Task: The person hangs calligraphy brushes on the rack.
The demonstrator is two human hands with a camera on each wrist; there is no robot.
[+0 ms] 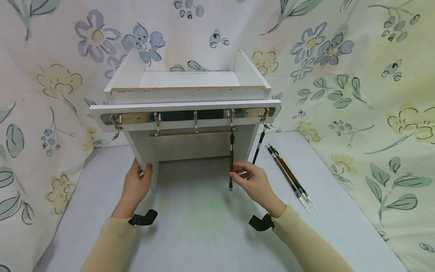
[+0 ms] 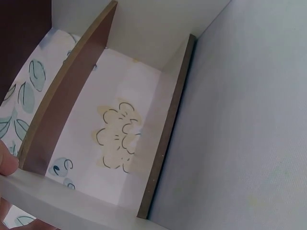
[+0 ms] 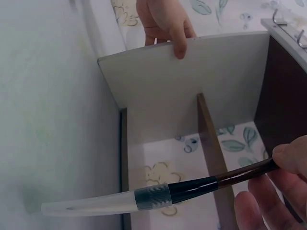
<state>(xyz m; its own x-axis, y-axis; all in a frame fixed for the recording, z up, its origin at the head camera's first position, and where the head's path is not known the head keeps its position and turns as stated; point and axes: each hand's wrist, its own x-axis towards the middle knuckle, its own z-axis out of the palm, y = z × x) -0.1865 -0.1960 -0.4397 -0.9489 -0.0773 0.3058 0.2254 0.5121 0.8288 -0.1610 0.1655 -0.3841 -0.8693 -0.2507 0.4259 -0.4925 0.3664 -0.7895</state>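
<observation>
A white wooden shelf unit (image 1: pixel 187 96) stands on the table, with a metal strip of hooks (image 1: pixel 195 115) along its front. My left hand (image 1: pixel 136 185) grips the front edge of the shelf's left side panel (image 1: pixel 141 149). With thumb and fingers my right hand (image 1: pixel 253 183) pinches the handle of a dark brown writing brush (image 1: pixel 232 147), whose loop is at the second hook from the right. A clear cap (image 3: pixel 91 203) covers the bristles of this brush, which point down. Another brush (image 1: pixel 259 145) hangs from the rightmost hook, its lower part hidden behind my right hand.
More capped brushes (image 1: pixel 289 173) lie side by side on the table to the right of the shelf. Floral cloth (image 1: pixel 340 124) hangs behind and at both sides. Black wrist straps (image 1: pixel 143 218) sit on both forearms. The pale tabletop (image 1: pixel 200 234) stretches in front.
</observation>
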